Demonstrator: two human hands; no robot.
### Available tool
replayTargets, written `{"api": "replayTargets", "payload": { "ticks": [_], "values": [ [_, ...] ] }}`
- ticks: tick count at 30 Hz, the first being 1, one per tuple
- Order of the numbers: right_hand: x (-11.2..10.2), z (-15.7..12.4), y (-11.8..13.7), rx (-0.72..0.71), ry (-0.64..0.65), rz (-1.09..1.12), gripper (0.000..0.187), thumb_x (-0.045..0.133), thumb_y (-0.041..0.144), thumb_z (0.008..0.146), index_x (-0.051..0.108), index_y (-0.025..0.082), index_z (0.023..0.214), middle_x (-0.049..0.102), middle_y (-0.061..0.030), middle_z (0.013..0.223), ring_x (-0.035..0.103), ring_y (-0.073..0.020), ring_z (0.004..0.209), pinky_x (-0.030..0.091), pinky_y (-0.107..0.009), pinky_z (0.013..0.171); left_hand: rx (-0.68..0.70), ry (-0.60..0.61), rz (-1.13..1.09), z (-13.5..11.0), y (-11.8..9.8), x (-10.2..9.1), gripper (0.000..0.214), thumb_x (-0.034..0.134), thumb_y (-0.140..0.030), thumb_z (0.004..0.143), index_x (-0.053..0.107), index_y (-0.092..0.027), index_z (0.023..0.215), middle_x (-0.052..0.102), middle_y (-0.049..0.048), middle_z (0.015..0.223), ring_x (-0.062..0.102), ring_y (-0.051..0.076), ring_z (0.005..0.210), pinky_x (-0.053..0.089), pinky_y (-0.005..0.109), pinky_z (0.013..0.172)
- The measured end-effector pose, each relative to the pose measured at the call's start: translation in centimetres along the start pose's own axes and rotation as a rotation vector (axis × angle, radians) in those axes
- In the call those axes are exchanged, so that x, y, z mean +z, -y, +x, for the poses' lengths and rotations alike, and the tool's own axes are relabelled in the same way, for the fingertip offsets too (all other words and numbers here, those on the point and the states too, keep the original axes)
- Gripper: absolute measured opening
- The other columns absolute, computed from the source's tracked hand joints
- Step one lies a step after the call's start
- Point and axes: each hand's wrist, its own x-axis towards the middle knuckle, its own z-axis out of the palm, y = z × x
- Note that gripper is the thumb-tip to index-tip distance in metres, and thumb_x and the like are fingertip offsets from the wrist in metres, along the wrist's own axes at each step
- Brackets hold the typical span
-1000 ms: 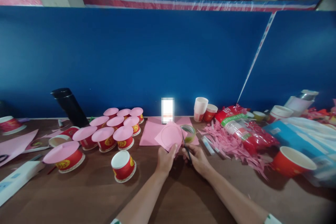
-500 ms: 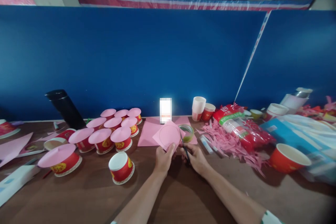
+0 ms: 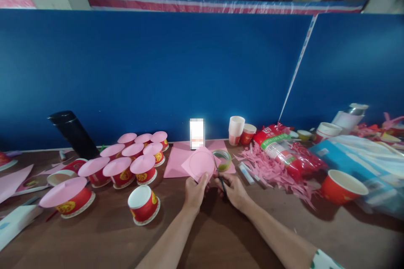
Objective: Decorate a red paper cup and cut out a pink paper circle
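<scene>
Pink paper square (image 3: 201, 163): held just above the table (image 3: 104, 235), near its middle and in front of the body, tilted up toward the camera. A circle is pencilled on its face.

Handling (judgement): very light, thin, and limp away from the grip. It creases and tears easily and is not slippery. Best held at the near edge, close to the cut line, so the sheet stays taut.

Left hand (image 3: 194, 191): thumb on top and fingers beneath, pinching the lower edge of the square.

Right hand (image 3: 235, 189): closed around the handles of the scissors (image 3: 220, 174). The dark blades point up at the right rim of the square. Whether they are parted is too small to tell.

Surroundings:
- A tape roll (image 3: 223, 159) lies just behind the blades, on flat pink sheets (image 3: 175, 162).
- To the left, an upturned red cup (image 3: 143, 204) stands bare. Beyond it is a cluster of capped cups (image 3: 120, 170), each under a pink disc.
- Far left, a black flask (image 3: 74, 134) leans against the blue board (image 3: 158, 71).
- To the right are pink offcuts (image 3: 271, 172), a plastic sleeve of cups (image 3: 284, 153), and a red bowl (image 3: 342, 187).
</scene>
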Motion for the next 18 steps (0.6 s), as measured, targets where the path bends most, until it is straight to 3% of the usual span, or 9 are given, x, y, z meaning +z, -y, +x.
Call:
{"api": "replayTargets", "payload": {
  "ticks": [11, 18],
  "values": [
    [-0.16, 0.12, -0.49, -0.005, 0.0, -0.038, 0.029, 0.059, 0.037, 0.072, 0.063, 0.015, 0.09, 0.051, 0.0044, 0.05, 0.047, -0.0082, 0.042, 0.034, -0.017, 0.039, 0.001, 0.0, -0.048, -0.04, -0.25, 0.05, 0.032, 0.065, -0.04, 0.065, 0.061, -0.01, 0.054, 0.053, 0.0004, 0.043, 0.045, 0.008, 0.039, 0.034, 0.02, 0.038],
    [0.0, 0.45, -0.54, 0.022, -0.066, 0.079, 0.037, 0.064, 0.043, 0.067, 0.06, 0.014, 0.091, 0.052, 0.0042, 0.05, 0.046, -0.0078, 0.04, 0.034, -0.017, 0.036, -0.015, -0.012, -0.024, 0.04, -0.14, 0.16, 0.033, 0.065, -0.041, 0.065, 0.061, -0.01, 0.055, 0.054, -0.0001, 0.043, 0.046, 0.008, 0.038, 0.035, 0.02, 0.039]
  ]
}}
